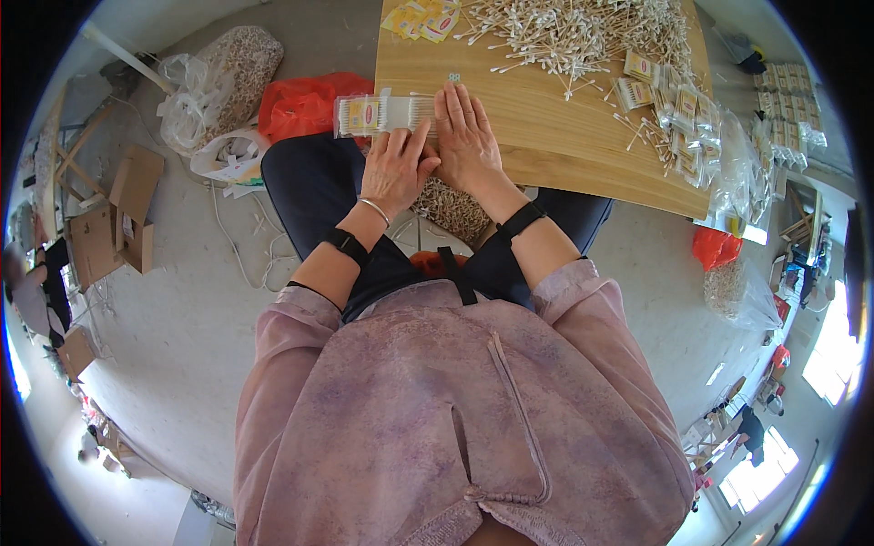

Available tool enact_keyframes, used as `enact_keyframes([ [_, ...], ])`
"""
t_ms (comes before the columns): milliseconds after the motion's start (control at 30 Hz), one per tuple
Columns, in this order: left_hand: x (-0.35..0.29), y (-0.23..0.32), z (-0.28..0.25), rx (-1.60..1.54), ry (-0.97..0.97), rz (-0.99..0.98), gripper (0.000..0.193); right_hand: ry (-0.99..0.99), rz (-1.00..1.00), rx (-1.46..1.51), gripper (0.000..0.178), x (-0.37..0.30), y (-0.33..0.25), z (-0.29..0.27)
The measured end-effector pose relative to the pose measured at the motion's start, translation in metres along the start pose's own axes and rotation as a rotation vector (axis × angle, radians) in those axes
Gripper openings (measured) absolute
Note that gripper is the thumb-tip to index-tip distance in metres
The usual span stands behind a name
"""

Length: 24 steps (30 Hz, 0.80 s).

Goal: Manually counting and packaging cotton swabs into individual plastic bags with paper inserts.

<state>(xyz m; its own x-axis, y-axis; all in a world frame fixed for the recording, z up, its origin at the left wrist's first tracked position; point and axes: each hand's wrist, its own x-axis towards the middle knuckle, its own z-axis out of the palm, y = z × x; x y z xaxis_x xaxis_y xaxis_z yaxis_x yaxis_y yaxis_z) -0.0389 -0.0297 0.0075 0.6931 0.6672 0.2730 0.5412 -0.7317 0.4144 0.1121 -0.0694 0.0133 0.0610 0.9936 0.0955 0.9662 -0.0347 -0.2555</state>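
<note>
At the table's near left corner lies a clear plastic packet (362, 114) with a yellow label and white cotton swabs inside. A short row of cotton swabs (420, 109) shows just to its right, on a pale translucent strip. My left hand (393, 170) is bent at the fingers, closed at the near edge of this row, its thumb toward my right hand. My right hand (466, 136) lies flat at the row's right end, fingers stretched out side by side. Its palm side is hidden. The two hands almost touch.
On the wooden table (537, 136) are a heap of loose cotton swabs (583, 36), yellow cards (423, 18) and several filled packets (687, 118) at the right. A red bag (309, 105) and a swab-filled sack (241, 73) stand left. More swabs (451, 211) lie between my knees.
</note>
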Motion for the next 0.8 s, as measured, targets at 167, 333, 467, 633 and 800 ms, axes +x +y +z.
enact_keyframes([
  [167, 0.001, 0.0, 0.0, 0.042, -0.026, -0.003, 0.046, -0.038, -0.008, -0.045, 0.075, -0.001, 0.0, -0.003],
  [333, 0.003, -0.002, 0.003, 0.028, 0.011, 0.006, 0.05, -0.027, 0.002, -0.026, 0.074, -0.001, 0.0, 0.001],
  [467, 0.008, 0.003, -0.001, 0.055, -0.044, -0.036, 0.05, -0.041, -0.001, -0.056, 0.073, -0.001, 0.001, 0.001],
  [633, 0.009, 0.006, -0.003, 0.125, -0.086, -0.041, 0.051, -0.072, 0.0, -0.081, 0.072, -0.001, 0.0, -0.002],
  [800, 0.012, 0.007, -0.003, 0.083, -0.084, -0.075, 0.051, -0.071, 0.005, -0.088, 0.072, 0.0, -0.001, 0.0],
])
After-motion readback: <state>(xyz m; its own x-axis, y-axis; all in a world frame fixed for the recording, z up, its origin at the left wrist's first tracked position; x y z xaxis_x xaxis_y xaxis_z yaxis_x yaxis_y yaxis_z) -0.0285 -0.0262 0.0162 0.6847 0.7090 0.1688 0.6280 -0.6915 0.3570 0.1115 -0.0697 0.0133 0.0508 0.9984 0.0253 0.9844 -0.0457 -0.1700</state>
